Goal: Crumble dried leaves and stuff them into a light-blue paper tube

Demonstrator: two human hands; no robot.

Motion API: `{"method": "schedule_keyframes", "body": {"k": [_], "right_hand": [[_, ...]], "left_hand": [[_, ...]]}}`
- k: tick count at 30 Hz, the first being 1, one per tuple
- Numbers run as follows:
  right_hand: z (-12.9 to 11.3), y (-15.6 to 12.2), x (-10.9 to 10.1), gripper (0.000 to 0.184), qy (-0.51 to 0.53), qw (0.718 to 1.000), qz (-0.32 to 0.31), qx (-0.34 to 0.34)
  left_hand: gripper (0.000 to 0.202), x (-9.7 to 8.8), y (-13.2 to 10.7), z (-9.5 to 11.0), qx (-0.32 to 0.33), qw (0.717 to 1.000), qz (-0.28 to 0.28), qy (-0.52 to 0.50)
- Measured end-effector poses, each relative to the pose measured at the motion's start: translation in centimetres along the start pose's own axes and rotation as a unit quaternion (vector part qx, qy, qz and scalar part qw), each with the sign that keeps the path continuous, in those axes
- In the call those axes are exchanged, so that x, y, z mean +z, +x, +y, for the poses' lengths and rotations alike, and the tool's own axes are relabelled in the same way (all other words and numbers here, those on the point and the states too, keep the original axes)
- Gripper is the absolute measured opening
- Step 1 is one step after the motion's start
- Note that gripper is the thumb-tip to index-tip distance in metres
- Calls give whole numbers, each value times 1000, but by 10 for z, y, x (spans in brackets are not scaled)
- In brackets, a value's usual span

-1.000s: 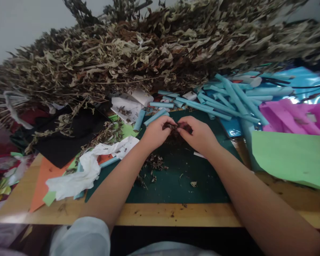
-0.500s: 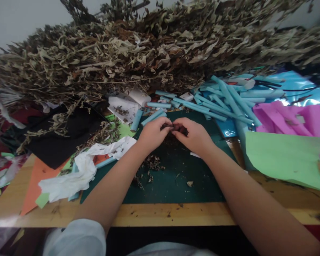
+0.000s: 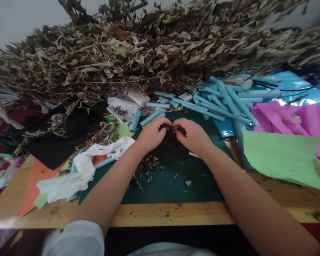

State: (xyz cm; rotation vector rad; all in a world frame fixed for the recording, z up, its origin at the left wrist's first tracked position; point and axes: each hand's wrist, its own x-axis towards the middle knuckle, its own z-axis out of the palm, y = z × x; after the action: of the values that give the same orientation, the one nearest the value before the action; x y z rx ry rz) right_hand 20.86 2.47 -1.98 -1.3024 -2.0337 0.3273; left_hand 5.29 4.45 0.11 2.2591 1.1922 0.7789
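Over the far half of a dark green mat (image 3: pixel 160 188), my left hand (image 3: pixel 153 134) and my right hand (image 3: pixel 190 135) meet fingertip to fingertip. Both are closed, fingers curled inward around dark, dried plant bits (image 3: pixel 171 131). How much each hand holds is partly hidden by the fingers. Below my left hand lies a small heap of dried leaf crumbs (image 3: pixel 151 163). A single pale leaf fragment (image 3: pixel 188 183) rests nearer the mat's front. A white slip (image 3: pixel 194 154) sticks out from under my right wrist.
Dried leafy stalks (image 3: pixel 138 53) are piled across the back. Blue paper tubes (image 3: pixel 221 103) lie behind my right hand. Green paper (image 3: pixel 280 153) and pink paper (image 3: pixel 288 119) are at right. Crumpled white tissue (image 3: pixel 82 174), black cloth (image 3: pixel 64 135) and orange paper (image 3: pixel 33 183) lie left.
My fingertips have parted slightly, and more dark crumbs show between them. My hands otherwise stay in place; the view has shifted a little.
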Motion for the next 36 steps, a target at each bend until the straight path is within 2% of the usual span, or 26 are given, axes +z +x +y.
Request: {"method": "schedule_keyframes", "body": {"k": [6, 11, 16, 21, 27, 31, 36], "right_hand": [[5, 1, -1, 14, -36, 998, -37, -36], [8, -1, -2, 25, -42, 996, -37, -66], [7, -2, -3, 28, -5, 999, 13, -30], [4, -2, -3, 29, 6, 1000, 6, -10], [3, -2, -2, 23, -10, 1000, 12, -11], [2, -2, -3, 13, -23, 999, 30, -19], [3, -2, -4, 11, -27, 998, 52, -3]], "left_hand": [[12, -3, 0, -2, -32, 999, -2, -33], [15, -6, -1, -2, -44, 998, -9, -39], [9, -6, 0, -1, -16, 999, 24, -18], [21, -2, 0, -2, -14, 999, 3, -47], [24, 2, -1, -4, 0, 997, -20, -74], [21, 1, -1, -1, -14, 998, -29, -48], [13, 0, -1, -2, -24, 1000, -9, 7]]}}
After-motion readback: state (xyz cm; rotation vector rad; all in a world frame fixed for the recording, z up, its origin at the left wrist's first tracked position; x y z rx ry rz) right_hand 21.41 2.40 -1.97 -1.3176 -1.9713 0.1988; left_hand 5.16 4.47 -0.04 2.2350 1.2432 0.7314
